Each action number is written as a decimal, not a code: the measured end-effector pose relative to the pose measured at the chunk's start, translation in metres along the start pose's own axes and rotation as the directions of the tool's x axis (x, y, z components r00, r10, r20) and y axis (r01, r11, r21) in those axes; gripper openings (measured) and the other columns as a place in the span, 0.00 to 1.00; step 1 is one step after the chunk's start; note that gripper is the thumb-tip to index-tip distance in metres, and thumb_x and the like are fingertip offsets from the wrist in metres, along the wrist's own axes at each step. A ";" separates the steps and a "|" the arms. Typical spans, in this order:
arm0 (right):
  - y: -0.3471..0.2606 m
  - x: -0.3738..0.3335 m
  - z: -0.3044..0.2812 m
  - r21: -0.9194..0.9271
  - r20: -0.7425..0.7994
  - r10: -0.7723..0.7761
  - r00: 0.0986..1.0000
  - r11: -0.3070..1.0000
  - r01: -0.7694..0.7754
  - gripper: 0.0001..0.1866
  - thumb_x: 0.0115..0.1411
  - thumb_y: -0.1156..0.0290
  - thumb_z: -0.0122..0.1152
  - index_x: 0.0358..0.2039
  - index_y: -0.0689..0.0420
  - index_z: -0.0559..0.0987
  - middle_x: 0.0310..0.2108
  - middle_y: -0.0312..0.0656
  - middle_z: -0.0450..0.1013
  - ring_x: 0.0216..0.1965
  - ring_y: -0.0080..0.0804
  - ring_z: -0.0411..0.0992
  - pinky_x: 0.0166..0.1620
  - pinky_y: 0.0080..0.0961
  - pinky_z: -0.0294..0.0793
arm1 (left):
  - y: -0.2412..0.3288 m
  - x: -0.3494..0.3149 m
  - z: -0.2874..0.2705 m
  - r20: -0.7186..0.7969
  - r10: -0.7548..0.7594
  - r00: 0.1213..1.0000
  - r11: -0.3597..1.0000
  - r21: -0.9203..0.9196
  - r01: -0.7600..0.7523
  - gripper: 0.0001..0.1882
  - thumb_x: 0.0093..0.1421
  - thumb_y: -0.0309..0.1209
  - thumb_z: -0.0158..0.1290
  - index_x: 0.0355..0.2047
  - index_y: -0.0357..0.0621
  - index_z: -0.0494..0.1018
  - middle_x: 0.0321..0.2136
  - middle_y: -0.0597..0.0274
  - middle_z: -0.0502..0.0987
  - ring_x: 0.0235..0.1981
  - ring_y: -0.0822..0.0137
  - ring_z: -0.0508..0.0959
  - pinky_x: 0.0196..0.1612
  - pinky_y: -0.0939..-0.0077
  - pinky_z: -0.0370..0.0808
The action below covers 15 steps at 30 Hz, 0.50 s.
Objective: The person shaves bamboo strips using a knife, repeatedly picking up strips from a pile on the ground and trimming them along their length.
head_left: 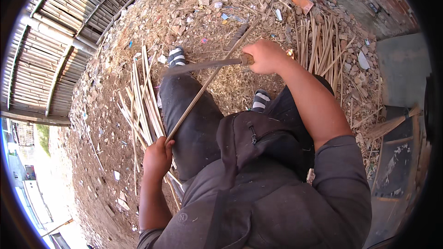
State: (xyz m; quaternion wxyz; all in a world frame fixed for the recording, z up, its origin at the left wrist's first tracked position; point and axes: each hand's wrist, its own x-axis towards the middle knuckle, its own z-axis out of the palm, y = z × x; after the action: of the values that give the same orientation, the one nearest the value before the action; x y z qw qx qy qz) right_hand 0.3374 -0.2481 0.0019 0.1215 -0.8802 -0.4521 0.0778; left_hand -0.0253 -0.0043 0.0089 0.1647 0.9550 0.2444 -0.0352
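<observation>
My right hand (267, 56) is wrapped round the handle of a long-bladed knife (200, 66), probably a machete, whose blade points left and is blurred toward its tip. My left hand (157, 159) grips a long, thin bamboo strip (191, 105) near its lower end. From there the strip slants up and to the right past my left knee. Blade and strip cross in front of me; whether they touch, I cannot tell. Beside my left leg lies a loose bundle of pale split strips (144, 106).
More split strips (318, 48) lie at the right, near an orange brick (301, 2). A dark ridged piece (237, 36) rests on the ground ahead. Rubble and litter cover the soil. A bamboo fence (50, 46) stands left, a wall (369, 0) right.
</observation>
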 end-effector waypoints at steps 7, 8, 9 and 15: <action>0.055 0.014 0.005 0.420 -0.017 0.448 0.894 0.814 -0.401 0.16 0.48 0.68 0.59 0.39 0.59 0.80 0.31 0.54 0.78 0.34 0.48 0.78 0.40 0.41 0.75 | -0.002 -0.001 0.001 -0.015 -0.004 1.000 1.000 0.015 0.004 0.18 0.69 0.42 0.49 0.29 0.40 0.69 0.21 0.40 0.75 0.27 0.36 0.77 0.30 0.46 0.71; 0.053 0.008 0.009 0.350 -0.011 0.379 0.925 0.868 -0.352 0.16 0.48 0.68 0.60 0.39 0.58 0.80 0.32 0.53 0.78 0.35 0.49 0.78 0.40 0.41 0.75 | 0.000 0.000 0.000 0.004 -0.022 1.000 1.000 0.000 0.022 0.18 0.69 0.42 0.49 0.29 0.40 0.70 0.21 0.40 0.75 0.28 0.36 0.77 0.30 0.46 0.71; 0.034 0.003 0.004 0.268 -0.047 0.266 0.963 0.932 -0.244 0.16 0.46 0.68 0.61 0.39 0.55 0.81 0.34 0.53 0.78 0.36 0.50 0.78 0.41 0.41 0.76 | 0.000 -0.002 -0.002 0.008 -0.028 1.000 1.000 0.000 0.028 0.18 0.69 0.42 0.49 0.29 0.40 0.70 0.21 0.40 0.75 0.28 0.36 0.77 0.30 0.46 0.71; 0.023 0.008 0.001 0.226 0.132 0.170 0.977 0.954 -0.197 0.17 0.46 0.68 0.61 0.38 0.57 0.81 0.34 0.53 0.78 0.37 0.49 0.78 0.41 0.43 0.76 | 0.003 0.001 -0.002 -0.006 0.019 1.000 1.000 0.015 -0.019 0.18 0.69 0.42 0.49 0.29 0.39 0.70 0.22 0.40 0.76 0.28 0.36 0.77 0.31 0.46 0.71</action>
State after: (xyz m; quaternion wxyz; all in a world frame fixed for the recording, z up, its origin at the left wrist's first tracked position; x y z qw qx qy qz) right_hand 0.3592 -0.2543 -0.0061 0.1928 -0.8918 -0.3618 0.1912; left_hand -0.0224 -0.0058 0.0117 0.1572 0.9585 0.2356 -0.0327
